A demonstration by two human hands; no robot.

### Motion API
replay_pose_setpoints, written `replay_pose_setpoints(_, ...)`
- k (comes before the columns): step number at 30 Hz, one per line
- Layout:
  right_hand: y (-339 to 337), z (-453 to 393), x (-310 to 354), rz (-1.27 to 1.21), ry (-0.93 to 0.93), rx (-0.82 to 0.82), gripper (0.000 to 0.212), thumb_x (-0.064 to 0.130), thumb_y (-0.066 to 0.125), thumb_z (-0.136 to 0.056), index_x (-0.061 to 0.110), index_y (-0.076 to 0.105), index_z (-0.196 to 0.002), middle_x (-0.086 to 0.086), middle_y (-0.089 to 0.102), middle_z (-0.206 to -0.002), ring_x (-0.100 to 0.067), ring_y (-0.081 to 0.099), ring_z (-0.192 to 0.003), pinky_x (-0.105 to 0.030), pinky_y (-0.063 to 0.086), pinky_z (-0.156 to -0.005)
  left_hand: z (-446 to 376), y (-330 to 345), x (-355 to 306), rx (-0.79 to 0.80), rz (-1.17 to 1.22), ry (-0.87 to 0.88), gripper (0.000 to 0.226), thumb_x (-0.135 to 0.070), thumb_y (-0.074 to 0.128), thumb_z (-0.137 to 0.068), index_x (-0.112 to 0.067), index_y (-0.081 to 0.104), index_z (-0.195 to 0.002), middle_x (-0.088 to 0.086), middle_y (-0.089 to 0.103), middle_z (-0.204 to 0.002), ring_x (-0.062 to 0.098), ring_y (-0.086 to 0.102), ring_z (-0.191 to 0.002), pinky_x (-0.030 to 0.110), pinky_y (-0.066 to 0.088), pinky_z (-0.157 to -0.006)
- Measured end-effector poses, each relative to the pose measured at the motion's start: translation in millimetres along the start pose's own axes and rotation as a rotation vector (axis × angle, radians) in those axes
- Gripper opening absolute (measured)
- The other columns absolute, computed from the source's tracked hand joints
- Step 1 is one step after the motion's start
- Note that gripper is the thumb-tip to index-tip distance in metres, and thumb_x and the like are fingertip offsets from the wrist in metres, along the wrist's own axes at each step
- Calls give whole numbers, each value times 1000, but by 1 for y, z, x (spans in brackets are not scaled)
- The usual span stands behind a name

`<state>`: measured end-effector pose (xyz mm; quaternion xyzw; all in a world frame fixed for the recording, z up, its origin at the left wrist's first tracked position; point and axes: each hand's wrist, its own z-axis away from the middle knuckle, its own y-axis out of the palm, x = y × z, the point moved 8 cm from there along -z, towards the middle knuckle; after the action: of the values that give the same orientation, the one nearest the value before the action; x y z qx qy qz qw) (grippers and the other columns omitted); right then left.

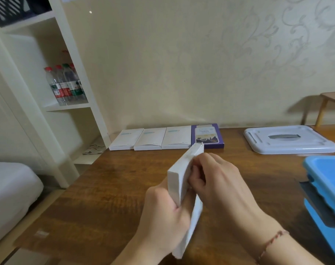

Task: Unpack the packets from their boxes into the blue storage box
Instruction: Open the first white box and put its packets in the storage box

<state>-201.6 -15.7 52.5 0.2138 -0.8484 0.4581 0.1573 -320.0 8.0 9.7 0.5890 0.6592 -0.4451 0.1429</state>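
Brown wooden surface (109, 197) against pale patterned wall. Along far edge, side by side: three white boxes (148, 139) with small blue labels, print too small to read, then purple box (207, 136) with pale picture panel, writing unreadable. White lid (289, 139) lying flat further right. Blue storage box (327, 190) at right edge, partly cut off. Held above surface centre: white box (179, 185), tilted on edge. Left hand (162, 217) gripping its lower part, fingers curled round; right hand (216, 180) pinching at its upper side. Red string bracelet (271, 243) on right wrist. White shelf (67, 106) at left with red-capped water bottles (64, 83), labels red and green, brand illegible.
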Motion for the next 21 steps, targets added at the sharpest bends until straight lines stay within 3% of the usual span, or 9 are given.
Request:
replay_pose_setpoints(2,-2,-7,5,97,-81,36,12,24,48,-92,18,45,-82,3,49,-79,-25,47,-63,-33,33,-55,-5,3,4,89,219,-115,16,-23,65,-88,-30,73,-100,-7,74,-89,14,72,-83,26,58,-64)
replay_pose_setpoints(4,-7,-13,8,204,-156,39,15,26,47,-87,14,52,-78,-1,57,-74,-25,38,-54,-31,28,-49,-6,8,8,195,426,-225,17,-16,62,-89,-20,75,-99,5,76,-94,24,73,-88,35,60,-72)
replay_pose_setpoints(7,-7,-18,2,278,-175,71,24,38,35,-83,21,51,-77,5,57,-72,-20,42,-55,-29,27,-46,-3,16,17,292,564,-346,18,-16,61,-87,-16,75,-99,13,75,-99,31,72,-94,39,59,-77)
replay_pose_setpoints(9,-2,-13,-9,179,-124,76,24,43,34,-87,26,49,-78,10,54,-73,-14,47,-59,-27,30,-48,0,20,22,279,584,-389,18,-19,62,-85,-17,75,-98,12,75,-98,31,72,-93,34,59,-74)
replay_pose_setpoints(11,-2,-3,-16,53,-46,4,28,53,34,-90,32,48,-77,15,52,-70,-7,50,-59,-16,30,-48,2,20,25,221,560,-397,16,-23,62,-85,-21,76,-94,9,76,-94,27,73,-89,29,57,-71)
replay_pose_setpoints(14,1,11,-25,-26,103,-126,26,65,50,-82,40,54,-85,21,54,-76,2,52,-64,-13,35,-49,2,20,28,142,495,-377,18,-27,61,-84,-29,76,-93,3,75,-89,22,72,-85,28,57,-69)
replay_pose_setpoints(17,1,18,-25,-50,159,-232,23,60,60,-79,41,65,-91,24,58,-78,4,53,-63,-9,32,-49,2,18,23,106,428,-311,24,-31,59,-85,-44,73,-99,-5,75,-93,18,72,-90,29,59,-71)
replay_pose_setpoints(21,-6,23,-17,-81,159,-346,15,44,72,-80,34,76,-90,21,68,-81,3,55,-59,-7,32,-50,1,11,11,43,312,-195,29,-34,61,-86,-58,67,-101,-18,73,-97,8,70,-93,21,57,-67)
